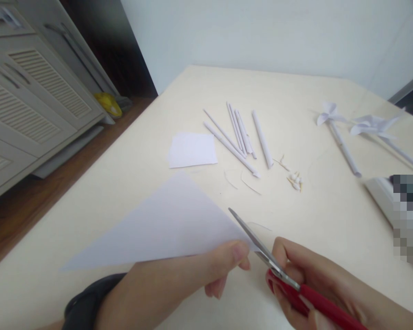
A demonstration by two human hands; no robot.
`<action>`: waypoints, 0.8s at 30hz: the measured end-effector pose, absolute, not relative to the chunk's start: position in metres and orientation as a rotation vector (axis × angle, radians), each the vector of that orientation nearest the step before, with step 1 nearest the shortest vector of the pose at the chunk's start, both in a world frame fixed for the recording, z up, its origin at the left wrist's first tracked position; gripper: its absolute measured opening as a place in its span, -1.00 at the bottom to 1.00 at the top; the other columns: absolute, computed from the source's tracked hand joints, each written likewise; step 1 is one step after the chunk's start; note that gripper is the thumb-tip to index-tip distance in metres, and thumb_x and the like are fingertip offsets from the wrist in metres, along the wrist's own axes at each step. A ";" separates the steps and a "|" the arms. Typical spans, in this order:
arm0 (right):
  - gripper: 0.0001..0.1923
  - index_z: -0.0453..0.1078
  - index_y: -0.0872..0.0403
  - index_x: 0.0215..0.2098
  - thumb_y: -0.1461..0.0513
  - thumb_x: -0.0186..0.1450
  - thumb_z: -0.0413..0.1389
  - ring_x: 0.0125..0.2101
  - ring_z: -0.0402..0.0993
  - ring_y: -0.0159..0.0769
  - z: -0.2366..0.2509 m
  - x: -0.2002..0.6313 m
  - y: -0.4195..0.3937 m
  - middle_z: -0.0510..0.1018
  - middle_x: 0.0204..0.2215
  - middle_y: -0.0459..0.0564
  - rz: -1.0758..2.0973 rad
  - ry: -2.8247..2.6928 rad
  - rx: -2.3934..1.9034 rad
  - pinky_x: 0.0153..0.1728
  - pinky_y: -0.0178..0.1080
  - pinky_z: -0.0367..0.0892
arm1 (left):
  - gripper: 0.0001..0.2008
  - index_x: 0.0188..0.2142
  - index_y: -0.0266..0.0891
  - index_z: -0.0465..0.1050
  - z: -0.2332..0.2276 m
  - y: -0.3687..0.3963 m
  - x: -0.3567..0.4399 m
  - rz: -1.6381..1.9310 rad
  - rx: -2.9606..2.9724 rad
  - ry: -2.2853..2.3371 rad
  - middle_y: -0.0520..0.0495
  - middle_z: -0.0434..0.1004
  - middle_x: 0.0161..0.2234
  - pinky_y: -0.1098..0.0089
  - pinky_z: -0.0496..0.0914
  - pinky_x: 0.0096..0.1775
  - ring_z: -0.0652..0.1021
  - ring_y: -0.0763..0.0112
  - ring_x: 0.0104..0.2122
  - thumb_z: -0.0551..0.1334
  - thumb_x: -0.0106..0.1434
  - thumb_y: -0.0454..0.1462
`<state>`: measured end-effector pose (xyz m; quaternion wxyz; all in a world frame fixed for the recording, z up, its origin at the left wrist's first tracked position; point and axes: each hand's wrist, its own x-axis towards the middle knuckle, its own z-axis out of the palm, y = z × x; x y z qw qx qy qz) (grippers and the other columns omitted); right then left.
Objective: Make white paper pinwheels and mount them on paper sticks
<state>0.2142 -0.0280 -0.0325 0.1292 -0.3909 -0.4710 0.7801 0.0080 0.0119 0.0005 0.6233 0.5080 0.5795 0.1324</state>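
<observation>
My left hand [223,263] pinches a white sheet of paper [165,220], folded or cut to a triangle, near its right corner. The thumb lies on top and the other fingers are underneath. My right hand [303,284] grips a pair of red-handled scissors [275,270]. Their blades point up and left, with the paper's right corner between them, close to my left thumb. A thin curved paper strip [259,226] lies on the table just beyond the blades.
Beyond the triangle lie a stack of white paper squares [192,150] and several rolled paper sticks [242,133]. Further right are small cotton-tipped pieces [296,180] and two paper pinwheels [340,142], [375,126]. A pale device [382,197], partly blurred out, sits at the table's right edge.
</observation>
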 end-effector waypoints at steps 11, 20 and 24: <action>-0.47 0.26 0.04 -0.28 -0.17 0.00 0.14 -0.53 0.18 -0.45 -0.019 0.214 -0.020 0.24 -0.54 -0.11 2.236 -1.232 -1.268 -0.53 -0.40 0.17 | -0.65 -0.65 -0.16 0.38 0.001 0.011 0.010 0.317 1.177 1.362 0.09 0.23 -0.71 0.47 0.34 -0.36 0.36 0.45 -0.57 0.12 0.07 0.00; -0.51 0.14 0.08 -0.44 -0.14 0.05 0.14 -0.61 0.04 -0.56 -0.015 0.210 -0.018 0.15 -0.62 -0.20 2.263 -1.230 -1.294 -0.59 -0.42 0.01 | -0.59 -0.77 -0.20 0.21 0.000 0.012 0.007 0.347 1.113 1.305 0.11 0.22 -0.71 0.51 0.33 -0.33 0.35 0.50 -0.57 0.17 0.04 -0.02; -0.51 0.11 0.08 -0.45 -0.13 0.05 0.14 -0.62 0.05 -0.57 -0.013 0.209 -0.019 0.18 -0.60 -0.19 2.242 -1.227 -1.286 -0.62 -0.42 -0.03 | -0.64 -0.71 -0.19 0.31 -0.002 0.013 0.005 0.321 1.108 1.275 0.11 0.24 -0.69 0.51 0.32 -0.31 0.36 0.50 -0.55 0.17 0.07 -0.03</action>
